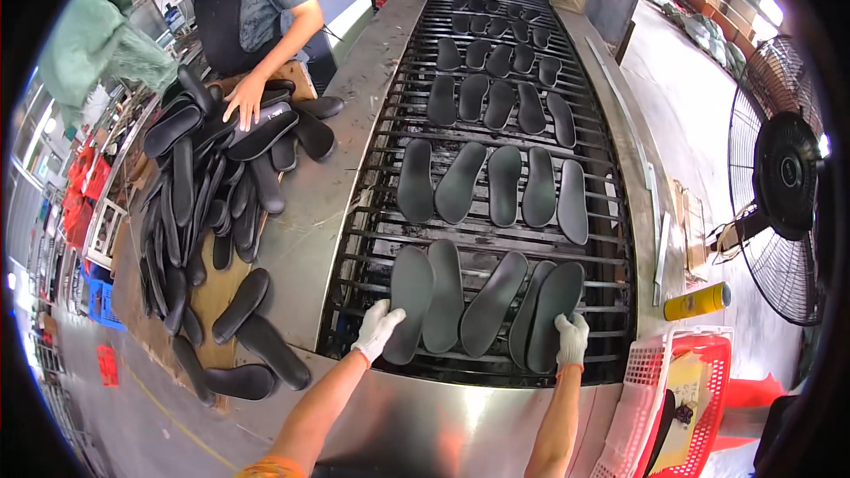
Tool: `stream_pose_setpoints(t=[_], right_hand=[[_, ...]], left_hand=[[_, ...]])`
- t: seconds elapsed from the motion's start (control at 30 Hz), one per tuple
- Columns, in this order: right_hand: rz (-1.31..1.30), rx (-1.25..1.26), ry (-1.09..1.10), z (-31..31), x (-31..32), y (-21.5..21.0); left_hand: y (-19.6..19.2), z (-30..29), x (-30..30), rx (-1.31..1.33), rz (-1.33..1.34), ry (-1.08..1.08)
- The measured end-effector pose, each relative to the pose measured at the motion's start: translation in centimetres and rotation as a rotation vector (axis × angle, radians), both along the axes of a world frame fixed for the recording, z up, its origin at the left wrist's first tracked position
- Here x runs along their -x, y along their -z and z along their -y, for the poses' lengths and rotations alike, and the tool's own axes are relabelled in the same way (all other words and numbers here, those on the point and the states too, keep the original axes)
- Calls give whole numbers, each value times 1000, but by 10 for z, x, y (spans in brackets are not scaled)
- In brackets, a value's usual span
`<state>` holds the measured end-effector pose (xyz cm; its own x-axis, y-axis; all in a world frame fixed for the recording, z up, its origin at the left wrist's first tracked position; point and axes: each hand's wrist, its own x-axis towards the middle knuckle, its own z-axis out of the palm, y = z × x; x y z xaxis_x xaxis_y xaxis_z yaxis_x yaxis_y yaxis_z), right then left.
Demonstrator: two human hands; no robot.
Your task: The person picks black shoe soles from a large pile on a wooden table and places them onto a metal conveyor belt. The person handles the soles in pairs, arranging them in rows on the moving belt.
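A factory workshop, shown by its barred conveyor [487, 235], rowed insoles [505, 186], caged fan [786, 173].

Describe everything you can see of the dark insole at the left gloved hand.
The insole is a long, smooth, dark grey-green piece with rounded ends, broader at the far end; it looks like foam or rubber. It lies leftmost in the nearest row on the metal rods, its far end angled slightly right. The white-gloved left hand touches its left edge near the lower end. Its underside is hidden.

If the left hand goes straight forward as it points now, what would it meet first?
Probably the insole just ahead, which the left hand seems to touch, though depth is unclear.
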<state>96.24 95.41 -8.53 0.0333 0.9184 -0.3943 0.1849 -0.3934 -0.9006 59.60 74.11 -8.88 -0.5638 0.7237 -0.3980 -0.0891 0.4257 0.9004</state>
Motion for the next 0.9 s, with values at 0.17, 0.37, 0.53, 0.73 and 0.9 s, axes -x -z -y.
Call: stream_pose_setpoints(t=[0.17,0.37,0.53,0.73,0.9], right_hand=[[252,-189,-124,-39,-35,-4],[1058,-583,-189,-12,24,-52],[814,-630,-747,58,139,-72],[1017,-633,-933,68,183,-55],[1051,-636,-915,75,160,-41]], left_hand=[[-1,-2,11,-108,0,-83],[18,-11,7,-131,30,-92],[9,-24,8,-49,-111,-28],[-7,10,17,92,-430,-35],[-48,64,17,55,-307,-112]])
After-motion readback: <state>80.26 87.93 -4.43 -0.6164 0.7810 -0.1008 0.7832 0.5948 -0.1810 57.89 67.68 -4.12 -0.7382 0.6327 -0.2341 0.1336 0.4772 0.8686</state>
